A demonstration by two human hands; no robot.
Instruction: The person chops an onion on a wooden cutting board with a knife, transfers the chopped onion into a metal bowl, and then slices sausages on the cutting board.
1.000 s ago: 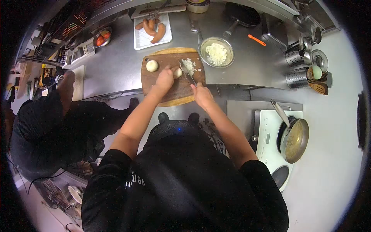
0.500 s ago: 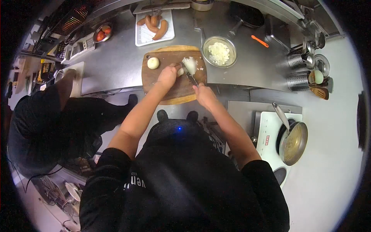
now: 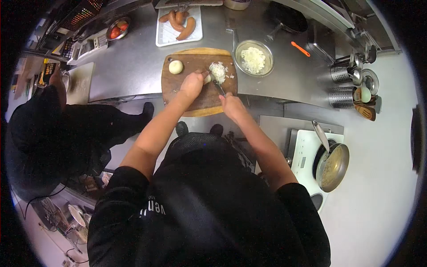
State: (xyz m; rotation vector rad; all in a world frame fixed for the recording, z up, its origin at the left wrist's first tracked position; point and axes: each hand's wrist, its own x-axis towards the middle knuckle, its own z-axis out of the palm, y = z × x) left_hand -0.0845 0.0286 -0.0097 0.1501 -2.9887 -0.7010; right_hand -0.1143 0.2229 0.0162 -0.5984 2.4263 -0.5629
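A wooden cutting board [image 3: 175, 89] lies at the counter's front edge. My left hand [image 3: 193, 84] is closed on a piece of onion [image 3: 207, 79] near the board's middle. In my right hand [image 3: 233, 106] is the handle of a knife [image 3: 218, 86], its blade pointing away from me, close beside that piece. Just beyond the blade sits a small heap of chopped onion [image 3: 218, 70]. A whole peeled onion [image 3: 175, 67] rests at the board's upper left. To the right of the board, a metal bowl [image 3: 271, 67] holds more chopped onion [image 3: 253, 60].
Sausages [image 3: 187, 29] lie on a white tray [image 3: 167, 39] behind the board. An orange-handled tool [image 3: 300, 49] and a black pan [image 3: 289, 18] are farther right. A frying pan [image 3: 336, 167] stands on the cooktop [image 3: 302, 151] at lower right. Another person [image 3: 49, 138] stands at left.
The knife blade has shifted, and the chopped heap beside it shows more fully. Both hands stay in nearly the same place on the board. The whole view has shifted slightly.
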